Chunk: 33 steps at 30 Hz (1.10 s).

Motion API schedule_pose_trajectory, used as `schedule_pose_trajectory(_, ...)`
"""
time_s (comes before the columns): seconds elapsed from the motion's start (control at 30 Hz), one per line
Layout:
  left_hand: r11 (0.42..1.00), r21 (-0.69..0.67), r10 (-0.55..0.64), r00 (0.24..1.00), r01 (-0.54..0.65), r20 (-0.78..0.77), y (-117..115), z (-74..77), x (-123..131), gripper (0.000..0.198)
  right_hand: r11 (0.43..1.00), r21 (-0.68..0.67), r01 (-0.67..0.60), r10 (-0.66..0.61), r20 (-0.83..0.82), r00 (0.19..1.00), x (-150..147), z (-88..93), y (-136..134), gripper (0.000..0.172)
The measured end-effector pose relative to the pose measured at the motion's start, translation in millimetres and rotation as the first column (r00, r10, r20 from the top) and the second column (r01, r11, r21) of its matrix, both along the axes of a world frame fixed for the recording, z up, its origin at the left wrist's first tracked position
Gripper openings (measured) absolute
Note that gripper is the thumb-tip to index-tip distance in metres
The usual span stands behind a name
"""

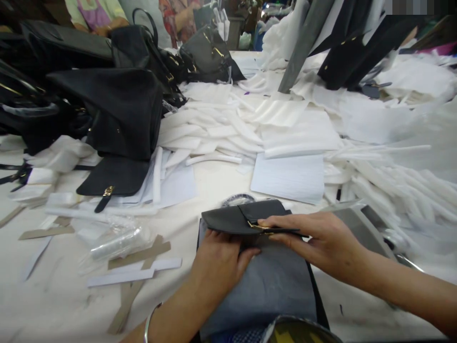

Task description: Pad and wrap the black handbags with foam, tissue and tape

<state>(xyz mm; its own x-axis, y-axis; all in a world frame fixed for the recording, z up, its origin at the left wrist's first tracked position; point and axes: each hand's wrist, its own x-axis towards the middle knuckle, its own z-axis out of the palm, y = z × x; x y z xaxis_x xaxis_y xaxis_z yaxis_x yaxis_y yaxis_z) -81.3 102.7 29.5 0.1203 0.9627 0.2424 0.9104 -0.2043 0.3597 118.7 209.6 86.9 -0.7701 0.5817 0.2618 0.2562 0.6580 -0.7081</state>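
Note:
A small dark grey leather flap piece with a gold clasp (238, 218) lies across the top of a grey fabric bag (271, 283) in front of me. My left hand (217, 264) rests on the grey fabric, fingers curled under the flap's lower edge. My right hand (321, 240) reaches in from the right and pinches the flap at its gold clasp, fingers pressed together.
Black handbags (117, 107) are piled at the left and back. White foam sheets and strips (285, 138) cover the middle and right of the table. Cardboard strips (137, 259) and a crumpled clear plastic bag (114, 240) lie at the left. People sit at the far edge.

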Motion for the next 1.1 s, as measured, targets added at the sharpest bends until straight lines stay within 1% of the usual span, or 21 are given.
schedule_pose_trajectory(0.03, 1.000, 0.002, -0.012, 1.000, 0.012, 0.023, 0.1, 0.8, -2.9, 0.046, 1.000, -0.006, 0.016, -0.016, -0.017, 1.000, 2.6, -5.1, -3.9, 0.030)
schedule_pose_trajectory(0.1, 0.998, 0.011, -0.058, 0.996, 0.058, 0.063, 0.7, 2.7, -10.8, 0.040, 0.999, -0.020, 0.030, -0.030, -0.018, 0.999, 6.2, -12.7, -10.0, 0.034)
schedule_pose_trajectory(0.17, 0.994, 0.038, -0.110, 0.989, 0.107, 0.103, 1.1, 4.1, -20.0, 0.030, 1.000, -0.018, 0.013, -0.013, 0.001, 1.000, 8.5, -18.2, -15.1, 0.039)
schedule_pose_trajectory(0.2, 0.991, 0.060, -0.123, 0.984, 0.116, 0.131, 1.1, 4.4, -24.5, 0.029, 1.000, -0.003, -0.004, 0.004, 0.009, 1.000, 9.4, -20.6, -17.6, 0.041)
schedule_pose_trajectory(0.3, 0.989, 0.084, -0.142, 0.954, 0.124, 0.263, 0.8, 4.3, -36.9, 0.032, 0.994, 0.100, -0.053, 0.054, 0.000, 0.999, 10.0, -26.8, -24.4, 0.041)
schedule_pose_trajectory(0.37, 0.983, 0.071, -0.181, 0.924, 0.167, 0.336, 1.1, 3.7, -44.9, 0.036, 0.980, 0.179, -0.087, 0.091, -0.016, 0.996, 8.6, -30.2, -28.3, 0.039)
schedule_pose_trajectory(0.43, 0.968, 0.071, -0.249, 0.910, 0.239, 0.333, 2.5, 2.1, -53.0, 0.034, 0.962, 0.240, -0.128, 0.136, -0.016, 0.991, 6.7, -33.4, -31.0, 0.039)
schedule_pose_trajectory(0.5, 0.940, 0.084, -0.340, 0.896, 0.330, 0.286, 4.6, -0.8, -60.8, 0.018, 0.942, 0.288, -0.169, 0.177, -0.001, 0.984, 6.0, -37.4, -32.3, 0.042)
schedule_pose_trajectory(0.53, 0.927, 0.087, -0.375, 0.886, 0.365, 0.271, 5.6, -2.5, -64.4, 0.014, 0.933, 0.309, -0.186, 0.194, 0.006, 0.981, 6.6, -40.0, -32.6, 0.044)
schedule_pose_trajectory(0.6, 0.910, 0.103, -0.415, 0.867, 0.402, 0.276, 5.9, -5.5, -71.2, 0.018, 0.913, 0.342, -0.221, 0.229, 0.019, 0.973, 10.0, -46.7, -32.7, 0.048)
schedule_pose_trajectory(0.7, 0.912, 0.118, -0.409, 0.867, 0.392, 0.284, -0.2, -4.5, -81.4, 0.017, 0.892, 0.350, -0.287, 0.281, 0.070, 0.957, 18.5, -59.9, -33.9, 0.050)
schedule_pose_trajectory(0.77, 0.926, 0.138, -0.376, 0.890, 0.351, 0.258, -9.5, 2.0, -87.1, 0.014, 0.889, 0.335, -0.313, 0.286, 0.130, 0.949, 23.4, -69.8, -36.3, 0.049)
schedule_pose_trajectory(0.8, 0.938, 0.155, -0.341, 0.907, 0.310, 0.248, -15.2, 7.1, -88.3, 0.014, 0.892, 0.325, -0.315, 0.277, 0.158, 0.948, 24.9, -74.4, -38.0, 0.049)
schedule_pose_trajectory(0.87, 0.955, 0.226, -0.247, 0.937, 0.192, 0.248, -26.4, 19.2, -84.3, 0.017, 0.902, 0.308, -0.304, 0.249, 0.203, 0.947, 25.4, -81.1, -41.3, 0.051)
schedule_pose_trajectory(0.93, 0.956, 0.278, -0.164, 0.951, 0.088, 0.264, -34.7, 30.2, -69.6, 0.018, 0.906, 0.293, -0.304, 0.241, 0.234, 0.942, 23.1, -82.0, -43.3, 0.052)
schedule_pose_trajectory(0.97, 0.959, 0.272, -0.148, 0.955, 0.076, 0.257, -37.0, 33.8, -58.8, 0.017, 0.907, 0.291, -0.304, 0.240, 0.238, 0.941, 21.5, -80.0, -43.6, 0.052)
schedule_pose_trajectory(1.0, 0.968, 0.233, -0.147, 0.961, 0.091, 0.235, -38.1, 35.6, -47.0, 0.018, 0.908, 0.292, -0.301, 0.238, 0.233, 0.943, 20.1, -76.5, -43.5, 0.052)
schedule_pose_trajectory(1.1, 0.981, 0.044, -0.190, 0.979, 0.188, 0.075, -35.0, 32.6, -16.3, 0.035, 0.916, 0.315, -0.248, 0.212, 0.143, 0.967, 19.9, -60.9, -42.6, 0.045)
